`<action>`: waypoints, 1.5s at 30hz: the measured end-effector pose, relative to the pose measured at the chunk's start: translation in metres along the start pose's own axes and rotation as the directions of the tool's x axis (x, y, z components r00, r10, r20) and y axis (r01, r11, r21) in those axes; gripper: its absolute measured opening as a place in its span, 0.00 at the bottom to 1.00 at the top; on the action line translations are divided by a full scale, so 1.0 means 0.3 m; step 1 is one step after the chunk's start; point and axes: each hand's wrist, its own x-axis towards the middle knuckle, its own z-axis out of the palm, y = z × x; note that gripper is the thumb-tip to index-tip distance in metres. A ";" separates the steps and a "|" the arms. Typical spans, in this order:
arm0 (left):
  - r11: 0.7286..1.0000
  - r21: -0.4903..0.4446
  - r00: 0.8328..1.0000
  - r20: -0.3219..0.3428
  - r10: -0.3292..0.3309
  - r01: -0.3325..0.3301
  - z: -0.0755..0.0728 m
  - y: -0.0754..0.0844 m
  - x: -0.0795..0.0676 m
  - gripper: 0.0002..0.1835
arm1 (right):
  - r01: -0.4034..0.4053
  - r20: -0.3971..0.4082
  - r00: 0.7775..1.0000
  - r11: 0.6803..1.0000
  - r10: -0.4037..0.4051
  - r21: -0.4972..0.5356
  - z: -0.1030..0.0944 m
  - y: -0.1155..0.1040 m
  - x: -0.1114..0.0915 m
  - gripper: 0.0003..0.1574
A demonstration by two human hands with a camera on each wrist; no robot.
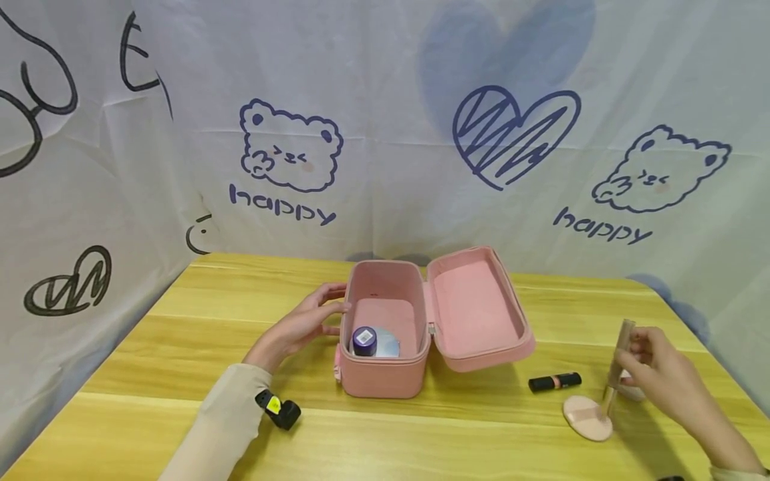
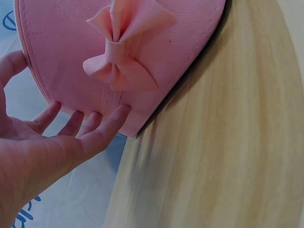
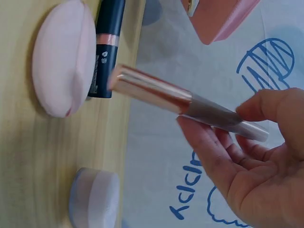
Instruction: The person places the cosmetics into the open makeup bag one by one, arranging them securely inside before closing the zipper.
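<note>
My left hand (image 1: 303,322) touches the outer side of an open pink cosmetic case (image 1: 385,381). In the left wrist view its spread fingertips rest on the case beside a pink bow (image 2: 114,52), with the thumb at the zipped rim. Inside the case lie a round dark-blue-capped container (image 1: 364,341) and a pale blue item (image 1: 388,345), partly hidden. My right hand (image 1: 662,367) pinches a slim cosmetic tube (image 3: 152,90), grey at the held end and shiny rose-gold at the other. It is tilted above the table, over a pale pink powder puff (image 1: 588,419).
A black lipstick (image 1: 555,382) with a pink band lies left of the right hand. A small white-lidded jar (image 3: 97,199) stands beneath that hand. The case's lid (image 1: 481,307) is folded out to the right. A printed white cloth (image 1: 397,200) hangs behind the wooden table (image 1: 457,441).
</note>
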 end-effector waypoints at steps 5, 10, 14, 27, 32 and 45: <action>1.000 -0.001 1.000 0.008 0.002 -0.002 0.001 -0.003 0.000 0.33 | 0.067 -0.102 0.993 0.997 -0.064 0.032 0.001 -0.025 -0.009 0.24; 1.000 0.000 1.000 0.007 0.002 -0.002 -0.001 -0.002 0.000 0.33 | 0.095 -0.180 0.980 0.992 -0.079 0.084 0.011 -0.064 -0.020 0.24; 1.000 0.000 1.000 0.012 0.003 -0.003 -0.005 -0.005 0.001 0.34 | 0.136 -0.244 0.964 0.986 -0.109 0.098 0.021 -0.093 -0.024 0.23; 1.000 0.002 1.000 0.006 -0.005 0.005 -0.007 -0.006 -0.003 0.33 | 0.249 -0.338 0.922 0.958 -0.190 0.141 0.029 -0.155 -0.008 0.18; 1.000 -0.003 1.000 0.012 -0.010 0.010 -0.005 -0.007 0.000 0.34 | 0.264 -0.355 0.913 0.954 -0.199 0.143 0.034 -0.180 -0.015 0.19; 1.000 -0.005 1.000 0.013 -0.011 0.011 -0.005 -0.007 0.000 0.34 | 0.349 -0.407 0.876 0.923 -0.259 0.164 0.027 -0.265 -0.020 0.18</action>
